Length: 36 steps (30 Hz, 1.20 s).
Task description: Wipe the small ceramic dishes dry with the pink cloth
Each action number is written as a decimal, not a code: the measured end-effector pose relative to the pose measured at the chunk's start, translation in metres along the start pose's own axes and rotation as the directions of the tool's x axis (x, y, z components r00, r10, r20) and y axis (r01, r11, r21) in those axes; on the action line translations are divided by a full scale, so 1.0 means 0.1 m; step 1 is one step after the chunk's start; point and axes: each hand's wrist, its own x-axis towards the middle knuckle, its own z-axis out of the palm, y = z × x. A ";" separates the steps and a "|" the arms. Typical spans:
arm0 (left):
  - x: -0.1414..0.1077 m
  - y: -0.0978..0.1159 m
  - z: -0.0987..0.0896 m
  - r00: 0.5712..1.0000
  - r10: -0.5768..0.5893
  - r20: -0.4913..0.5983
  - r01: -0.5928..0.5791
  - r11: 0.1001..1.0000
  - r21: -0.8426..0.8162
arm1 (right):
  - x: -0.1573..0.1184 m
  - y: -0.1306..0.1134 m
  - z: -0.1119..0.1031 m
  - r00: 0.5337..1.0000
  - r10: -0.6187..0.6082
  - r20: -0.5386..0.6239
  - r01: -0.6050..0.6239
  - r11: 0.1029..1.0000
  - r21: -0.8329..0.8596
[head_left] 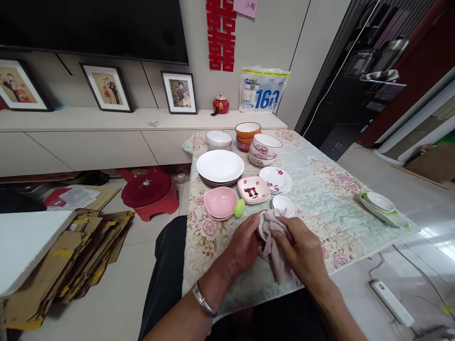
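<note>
My left hand (245, 241) grips a small white dish (261, 226) by its edge, close above the table's near side. A pale pink-beige cloth (275, 251) is bunched in my right hand (300, 241), whose fingers press it into the dish; most of the dish is hidden behind it. Just beyond my hands sits another small white dish (283, 204). Nearby stand a pink bowl (220, 201) with a green leaf-shaped handle, a square pink cat plate (253, 188) and a stack of white flowered plates (276, 179).
Farther back are large white plates (220, 165), orange bowls (248, 129) and white patterned bowls (265, 147). Green-edged dishes (384, 208) sit at the right corner of the flowered tablecloth (320, 189). Flattened cardboard (71, 260) and a red stool (149, 194) lie left; a power strip (391, 300) is on the floor.
</note>
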 end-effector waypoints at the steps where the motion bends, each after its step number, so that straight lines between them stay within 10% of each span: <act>1: -0.01 0.00 0.00 1.000 0.002 0.010 -0.002 1.000 0.000 | 0.01 -0.02 0.07 1.000 -0.014 0.007 0.014 1.000 0.017; 9: 0.00 0.02 -0.02 1.000 -0.003 -0.020 0.002 0.998 -0.057 | 0.12 0.08 0.36 0.975 -0.222 -0.020 0.223 0.972 0.077; 14: -0.04 0.01 0.01 0.993 0.066 -0.101 -0.062 0.997 0.037 | 0.09 0.07 0.32 0.995 -0.018 0.097 0.027 0.995 -0.097; 18: -0.08 0.02 0.03 0.989 0.125 -0.073 -0.112 0.982 0.151 | 0.06 0.01 0.17 0.952 0.157 0.261 -0.186 0.978 0.092; 25: -0.09 0.05 0.05 0.996 0.076 -0.048 -0.066 0.982 0.175 | -0.03 0.04 0.19 0.875 0.316 0.367 -0.484 0.551 0.680; 31: -0.08 0.05 0.03 0.987 0.070 -0.141 -0.050 0.989 0.140 | -0.01 0.05 0.16 0.955 0.081 0.285 -0.206 0.874 0.440; 36: -0.03 0.01 0.01 0.987 0.095 -0.127 -0.088 0.994 0.061 | -0.03 0.07 0.16 0.983 -0.090 0.161 0.058 0.980 0.193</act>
